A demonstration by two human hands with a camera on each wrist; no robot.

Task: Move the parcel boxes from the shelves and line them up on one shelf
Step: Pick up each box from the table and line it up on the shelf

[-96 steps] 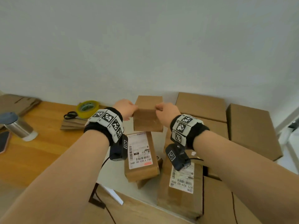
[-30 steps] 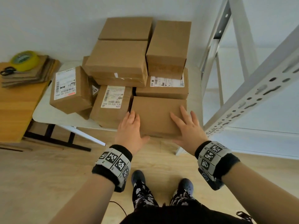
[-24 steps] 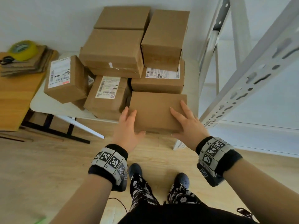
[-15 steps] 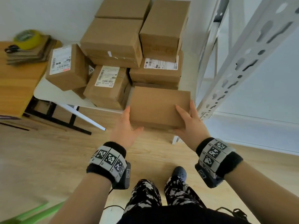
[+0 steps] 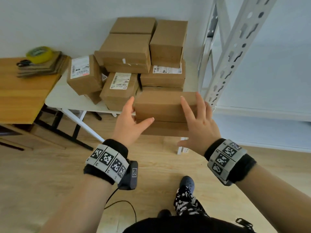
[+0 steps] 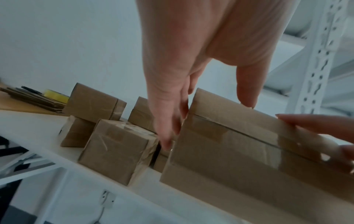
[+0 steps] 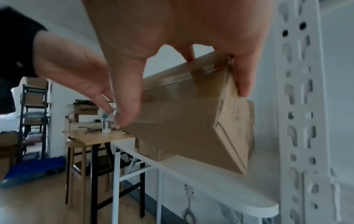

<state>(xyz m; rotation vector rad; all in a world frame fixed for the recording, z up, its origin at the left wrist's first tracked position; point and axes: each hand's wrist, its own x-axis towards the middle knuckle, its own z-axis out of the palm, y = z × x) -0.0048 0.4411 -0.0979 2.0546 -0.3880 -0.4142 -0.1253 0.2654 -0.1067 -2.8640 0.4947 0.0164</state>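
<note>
A plain brown parcel box [image 5: 161,106] is gripped at both ends in front of the stack on the white table [image 5: 64,98]. My left hand [image 5: 131,121] holds its left end, fingers along the side and thumb on the near face. My right hand [image 5: 196,125] holds the right end, fingers spread over the top corner. The left wrist view shows the left hand [image 6: 191,60] on the taped box [image 6: 239,151]. In the right wrist view the right hand [image 7: 172,37] pinches the box [image 7: 182,124], which is tilted and clear of the tabletop.
Another box [image 5: 165,129] lies under the held one at the table's front edge. Several parcel boxes [image 5: 127,52] are piled behind. A white slotted shelf upright [image 5: 225,61] stands close on the right. The wooden table [image 5: 21,88] at left carries tape and flattened cardboard.
My hands lay flat on the front box a second ago. They have since closed on its ends, and the box has come up and tipped its near face toward me.
</note>
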